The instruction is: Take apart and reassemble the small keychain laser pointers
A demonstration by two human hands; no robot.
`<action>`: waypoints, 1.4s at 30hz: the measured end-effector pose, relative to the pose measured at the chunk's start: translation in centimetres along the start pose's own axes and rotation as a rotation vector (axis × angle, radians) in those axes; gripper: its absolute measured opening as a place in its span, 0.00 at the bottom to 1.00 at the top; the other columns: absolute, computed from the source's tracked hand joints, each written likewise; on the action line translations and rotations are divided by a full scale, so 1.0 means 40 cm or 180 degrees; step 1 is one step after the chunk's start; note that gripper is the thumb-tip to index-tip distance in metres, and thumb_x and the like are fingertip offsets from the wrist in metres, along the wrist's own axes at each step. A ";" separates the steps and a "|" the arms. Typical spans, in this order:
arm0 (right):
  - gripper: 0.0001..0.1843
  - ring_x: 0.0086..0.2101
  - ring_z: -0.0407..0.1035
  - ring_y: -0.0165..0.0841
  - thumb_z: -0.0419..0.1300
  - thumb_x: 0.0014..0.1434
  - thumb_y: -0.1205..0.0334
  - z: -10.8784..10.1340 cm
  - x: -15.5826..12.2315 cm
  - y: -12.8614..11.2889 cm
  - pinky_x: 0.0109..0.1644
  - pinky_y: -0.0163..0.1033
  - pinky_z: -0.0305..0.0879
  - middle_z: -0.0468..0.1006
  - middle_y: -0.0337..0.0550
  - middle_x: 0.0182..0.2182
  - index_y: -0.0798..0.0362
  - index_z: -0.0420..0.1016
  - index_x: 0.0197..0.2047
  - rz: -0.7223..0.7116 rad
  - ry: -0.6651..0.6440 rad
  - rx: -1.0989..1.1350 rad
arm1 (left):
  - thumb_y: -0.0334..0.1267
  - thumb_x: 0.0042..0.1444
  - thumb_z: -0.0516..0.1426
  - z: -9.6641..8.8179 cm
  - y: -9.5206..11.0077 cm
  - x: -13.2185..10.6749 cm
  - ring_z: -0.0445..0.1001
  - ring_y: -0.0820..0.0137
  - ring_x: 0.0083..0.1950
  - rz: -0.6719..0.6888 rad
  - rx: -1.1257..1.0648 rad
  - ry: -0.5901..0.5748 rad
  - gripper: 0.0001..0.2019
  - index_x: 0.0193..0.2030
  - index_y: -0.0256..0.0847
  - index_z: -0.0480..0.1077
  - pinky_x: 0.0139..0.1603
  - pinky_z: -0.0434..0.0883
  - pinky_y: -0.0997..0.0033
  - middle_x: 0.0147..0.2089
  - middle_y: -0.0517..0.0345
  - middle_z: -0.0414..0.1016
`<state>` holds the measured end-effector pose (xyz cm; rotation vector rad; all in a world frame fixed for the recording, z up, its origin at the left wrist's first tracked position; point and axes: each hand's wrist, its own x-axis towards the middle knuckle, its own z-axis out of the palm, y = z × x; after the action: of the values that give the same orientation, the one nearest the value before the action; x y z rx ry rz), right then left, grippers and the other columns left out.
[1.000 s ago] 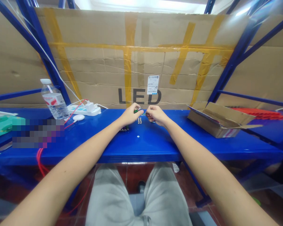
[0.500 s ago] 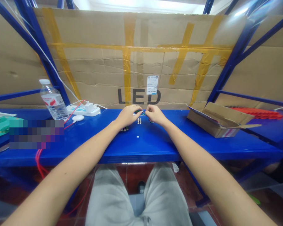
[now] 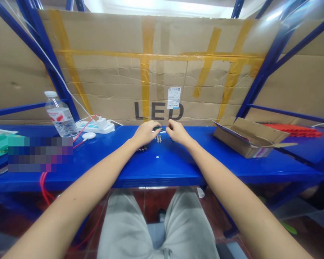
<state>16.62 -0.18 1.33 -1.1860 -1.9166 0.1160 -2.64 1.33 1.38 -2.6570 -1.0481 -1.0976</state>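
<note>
1. Green small part [image 3: 157,127]: located at the left hand [image 3: 146,131], near the rear edge of the worktop [image 3: 162,169], well in from both side edges. Finer detail is too small to read.
2. Handling (judged): light, stiff, easily dropped, possibly fragile. Take hold by its outer edges with light fingertip pressure.
3. Left fingers: curled about the part; whether they grip it cannot be told.
4. Right hand [image 3: 178,132]: fingers bent, thumb close to them; anything held is hidden.
5. Thin pale strand [image 3: 163,132]: between the hands; ends indistinct.
6. Small metallic pieces [image 3: 159,139]: grouped in rows, closer to the front edge than the strand.
7. Dark parts with metal ends [image 3: 142,148]: beside the left wrist, partly hidden.
8. Open cardboard box [image 3: 233,142]: toward the rear right corner.
9. Plastic bottle [image 3: 59,117]: toward the rear left corner.
</note>
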 end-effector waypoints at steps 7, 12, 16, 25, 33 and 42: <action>0.05 0.18 0.59 0.28 0.54 0.54 0.67 -0.009 0.011 -0.007 0.22 0.34 0.55 0.70 0.36 0.20 0.50 0.61 0.28 0.1004 -0.0101 0.1521 | 0.37 0.56 0.60 0.006 -0.001 0.005 0.76 0.63 0.46 -0.0614 -0.1008 0.0283 0.08 0.43 0.41 0.75 0.51 0.72 0.61 0.45 0.53 0.80; 0.06 0.15 0.57 0.25 0.58 0.54 0.66 -0.017 0.015 -0.004 0.17 0.31 0.51 0.69 0.36 0.18 0.51 0.62 0.29 0.1456 -0.0236 0.2481 | 0.42 0.56 0.62 0.020 -0.011 0.018 0.72 0.71 0.28 -0.1285 -0.2252 0.0384 0.09 0.37 0.38 0.73 0.34 0.71 0.66 0.30 0.56 0.77; 0.07 0.16 0.61 0.26 0.61 0.55 0.63 -0.016 0.011 0.005 0.17 0.31 0.53 0.71 0.39 0.20 0.53 0.66 0.30 0.1477 -0.0571 0.2528 | 0.44 0.58 0.63 0.019 -0.012 0.026 0.69 0.74 0.25 -0.1600 -0.2956 0.0418 0.11 0.36 0.37 0.72 0.28 0.67 0.71 0.28 0.56 0.76; 0.13 0.35 0.73 0.31 0.63 0.58 0.54 -0.010 0.009 0.011 0.35 0.33 0.67 0.81 0.48 0.36 0.57 0.80 0.36 0.0979 -0.0744 0.2088 | 0.42 0.66 0.54 0.028 -0.018 0.023 0.77 0.69 0.36 -0.1075 -0.2483 0.0369 0.09 0.43 0.38 0.69 0.44 0.72 0.64 0.37 0.53 0.80; 0.12 0.37 0.72 0.32 0.63 0.55 0.55 0.000 0.005 0.002 0.42 0.36 0.66 0.82 0.46 0.34 0.56 0.81 0.33 0.0412 -0.0762 0.2071 | 0.50 0.65 0.55 0.031 0.011 0.016 0.70 0.59 0.64 -0.0630 -0.2900 0.0419 0.14 0.42 0.41 0.64 0.63 0.64 0.54 0.59 0.41 0.75; 0.11 0.17 0.54 0.24 0.61 0.56 0.58 -0.006 -0.014 -0.042 0.22 0.32 0.57 0.55 0.29 0.16 0.53 0.67 0.26 0.0968 -0.1147 0.2764 | 0.65 0.62 0.46 0.017 0.026 0.025 0.71 0.53 0.62 -0.1247 -0.3431 0.0195 0.32 0.48 0.37 0.73 0.59 0.70 0.51 0.58 0.39 0.75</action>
<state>15.73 -1.58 1.94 -0.8554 -1.6453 1.2577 -1.08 1.32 1.68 -3.1333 -1.2257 -2.3568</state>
